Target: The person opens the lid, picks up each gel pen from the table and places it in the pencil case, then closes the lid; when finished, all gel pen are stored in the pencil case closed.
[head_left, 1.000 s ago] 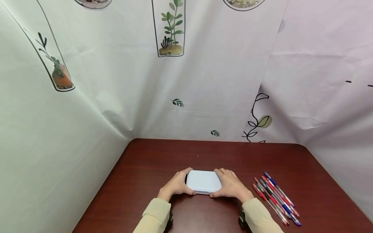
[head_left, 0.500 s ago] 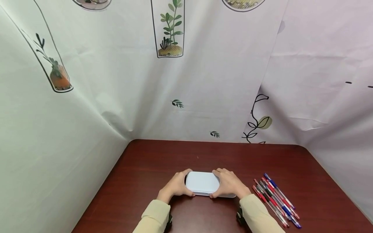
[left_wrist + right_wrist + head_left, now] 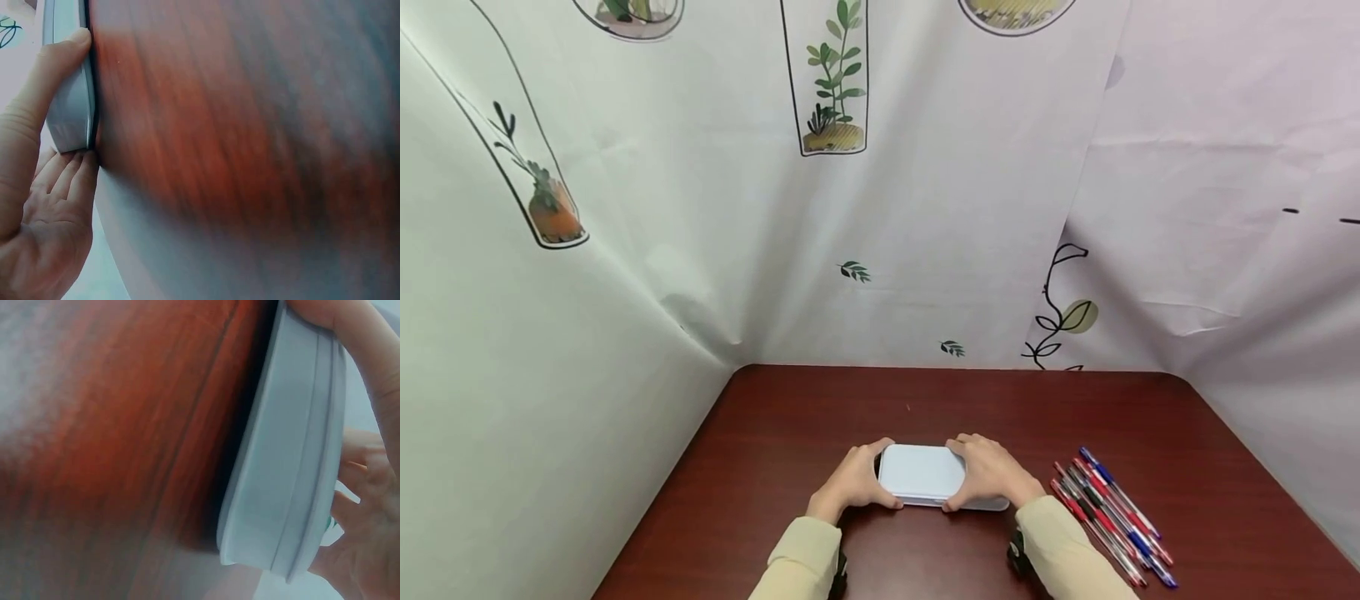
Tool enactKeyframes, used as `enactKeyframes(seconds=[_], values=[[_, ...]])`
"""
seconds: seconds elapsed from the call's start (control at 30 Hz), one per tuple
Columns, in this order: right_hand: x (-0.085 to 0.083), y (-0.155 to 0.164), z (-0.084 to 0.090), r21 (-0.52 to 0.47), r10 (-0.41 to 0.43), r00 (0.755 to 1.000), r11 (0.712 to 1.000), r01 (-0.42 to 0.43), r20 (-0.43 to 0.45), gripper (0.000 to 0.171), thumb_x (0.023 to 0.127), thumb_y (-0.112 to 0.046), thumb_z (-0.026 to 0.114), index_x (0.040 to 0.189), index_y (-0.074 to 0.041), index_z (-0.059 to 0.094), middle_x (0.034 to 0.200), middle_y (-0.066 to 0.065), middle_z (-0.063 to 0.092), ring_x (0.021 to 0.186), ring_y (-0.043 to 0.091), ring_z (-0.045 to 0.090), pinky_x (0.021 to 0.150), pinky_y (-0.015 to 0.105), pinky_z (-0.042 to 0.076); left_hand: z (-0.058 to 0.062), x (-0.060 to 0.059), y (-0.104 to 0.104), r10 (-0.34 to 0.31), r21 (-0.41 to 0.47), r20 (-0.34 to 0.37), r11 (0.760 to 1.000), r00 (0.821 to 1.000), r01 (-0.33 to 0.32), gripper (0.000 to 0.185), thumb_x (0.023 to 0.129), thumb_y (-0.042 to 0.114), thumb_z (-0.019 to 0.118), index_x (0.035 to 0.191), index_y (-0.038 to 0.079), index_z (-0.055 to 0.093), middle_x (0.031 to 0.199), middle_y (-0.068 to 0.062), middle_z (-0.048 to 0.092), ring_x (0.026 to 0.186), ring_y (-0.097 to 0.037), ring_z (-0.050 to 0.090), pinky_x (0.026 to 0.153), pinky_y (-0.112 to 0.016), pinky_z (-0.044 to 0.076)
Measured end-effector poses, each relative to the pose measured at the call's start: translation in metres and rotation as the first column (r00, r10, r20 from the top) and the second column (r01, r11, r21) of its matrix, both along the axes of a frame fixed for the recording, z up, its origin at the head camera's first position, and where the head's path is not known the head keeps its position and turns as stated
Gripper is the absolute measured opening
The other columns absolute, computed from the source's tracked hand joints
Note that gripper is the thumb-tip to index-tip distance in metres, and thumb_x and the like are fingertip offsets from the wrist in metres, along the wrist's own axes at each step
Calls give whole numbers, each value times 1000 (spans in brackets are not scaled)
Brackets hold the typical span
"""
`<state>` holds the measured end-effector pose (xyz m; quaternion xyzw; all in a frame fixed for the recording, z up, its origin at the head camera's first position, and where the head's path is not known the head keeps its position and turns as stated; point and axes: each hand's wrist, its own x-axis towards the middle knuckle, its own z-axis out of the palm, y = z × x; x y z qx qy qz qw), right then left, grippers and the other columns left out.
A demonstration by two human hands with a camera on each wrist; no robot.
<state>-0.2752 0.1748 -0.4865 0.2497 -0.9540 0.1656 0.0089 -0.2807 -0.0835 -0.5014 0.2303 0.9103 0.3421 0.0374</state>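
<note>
A pale grey-blue flat case with rounded corners lies in the middle of the dark red-brown table, its lid down. My left hand holds its left end, the thumb at the near edge and the fingers on the far side. My right hand grips toward the right end in the same way, hiding part of the top. In the left wrist view, the left thumb presses on the case's side wall. A long seam runs along the case's side in the right wrist view.
Several pens with red, blue and black parts lie side by side, slanted, to the right of my right hand. White patterned cloth hangs behind the table and along both its sides.
My right hand has shifted slightly left, and the case's near right corner now shows past it. My left hand keeps its hold. The head view has tilted up a little.
</note>
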Motion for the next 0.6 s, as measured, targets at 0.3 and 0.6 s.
enactKeyframes(seconds=[0.3,0.6], values=[[-2,3,2,35,18,1000,999,-18,-8,97,53,-60,86,127,-2,63,123,16,62,107,31,60,85,50,50,-3,0,3,17,38,23,999,1000,-18,87,52,25,96,130,12,58,107,1,66,91,-10,58,81,-29,49],[-6,3,4,57,36,999,998,-35,-9,96,54,-60,85,126,-1,64,127,18,61,116,34,58,90,51,50,-2,0,2,18,44,25,999,1000,-19,88,54,23,96,132,9,57,112,-3,66,94,-13,59,82,-31,49]])
